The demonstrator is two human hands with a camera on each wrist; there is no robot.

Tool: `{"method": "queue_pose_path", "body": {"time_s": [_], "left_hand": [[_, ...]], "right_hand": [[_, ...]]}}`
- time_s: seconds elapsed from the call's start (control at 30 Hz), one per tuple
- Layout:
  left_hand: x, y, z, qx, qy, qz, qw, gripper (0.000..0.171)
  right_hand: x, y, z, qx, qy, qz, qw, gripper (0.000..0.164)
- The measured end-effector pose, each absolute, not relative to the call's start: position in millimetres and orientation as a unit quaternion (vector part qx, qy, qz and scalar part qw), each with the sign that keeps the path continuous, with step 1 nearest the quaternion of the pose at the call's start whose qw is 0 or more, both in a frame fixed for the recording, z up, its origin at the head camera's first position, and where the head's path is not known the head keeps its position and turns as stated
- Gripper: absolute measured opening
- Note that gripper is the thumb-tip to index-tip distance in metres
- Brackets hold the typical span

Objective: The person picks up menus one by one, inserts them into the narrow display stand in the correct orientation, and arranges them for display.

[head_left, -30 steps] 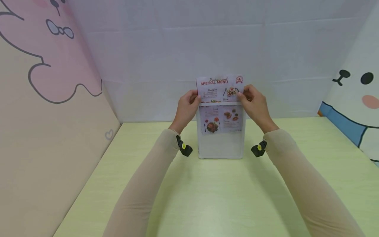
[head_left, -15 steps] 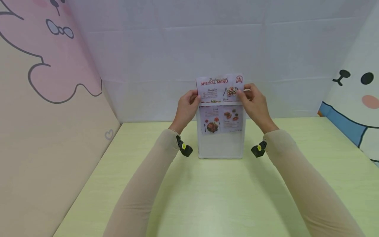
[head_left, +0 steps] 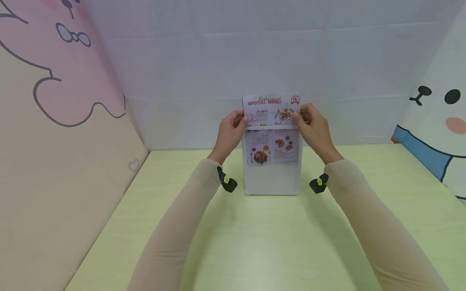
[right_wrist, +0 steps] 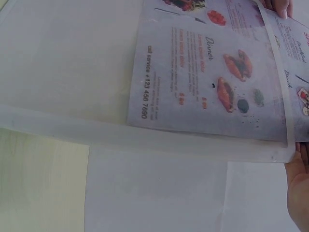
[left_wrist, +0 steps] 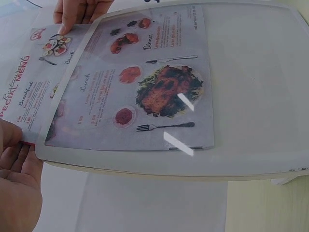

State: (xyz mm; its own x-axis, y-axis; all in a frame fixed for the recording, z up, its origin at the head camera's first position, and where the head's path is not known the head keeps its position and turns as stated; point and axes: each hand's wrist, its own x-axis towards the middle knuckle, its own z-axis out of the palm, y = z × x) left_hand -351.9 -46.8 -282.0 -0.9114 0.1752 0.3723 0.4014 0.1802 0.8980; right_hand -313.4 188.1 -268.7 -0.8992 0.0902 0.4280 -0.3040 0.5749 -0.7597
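A printed restaurant menu sheet [head_left: 260, 111] stands partway inside a clear, white-edged display holder [head_left: 271, 180]. Its top part sticks out above the holder's upper edge, while the lower part shows through the clear front. My left hand [head_left: 230, 131] pinches the menu's left edge just above the holder. On the opposite edge, my right hand [head_left: 314, 127] pinches the menu between thumb and fingers, the thumb over the food picture. In the left wrist view, the inserted menu part [left_wrist: 145, 87] ends well short of the holder's bottom. The right wrist view shows the menu's lower edge [right_wrist: 137, 87] inside the holder.
The holder stands upright on a pale yellow-green table [head_left: 262, 238], near its back edge. Behind it hangs a white sheet [head_left: 233, 60]. A cartoon-printed panel [head_left: 73, 169] rises on the left, another printed panel [head_left: 444, 133] on the right.
Over the last half second the menu has slid down slightly and a touch to the right in the holder. Both hands keep their grip, and the holder stays in place.
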Motion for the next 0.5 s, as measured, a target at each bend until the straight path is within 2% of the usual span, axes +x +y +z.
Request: {"method": "queue_pose_path", "body": {"time_s": [0.27, 0.5], "left_hand": [[-352.9, -47.0, -282.8, -0.189, -0.765, -0.609, 0.093, 0.029], [-353.0, -47.0, -283.0, -0.188, -0.766, -0.607, 0.095, 0.028]], "right_hand": [[-312.2, 187.8, -268.1, 0.066, -0.861, 0.455, 0.219, 0.028], [-310.6, 187.8, -268.0, 0.075, -0.86, 0.458, 0.214, 0.033]]}}
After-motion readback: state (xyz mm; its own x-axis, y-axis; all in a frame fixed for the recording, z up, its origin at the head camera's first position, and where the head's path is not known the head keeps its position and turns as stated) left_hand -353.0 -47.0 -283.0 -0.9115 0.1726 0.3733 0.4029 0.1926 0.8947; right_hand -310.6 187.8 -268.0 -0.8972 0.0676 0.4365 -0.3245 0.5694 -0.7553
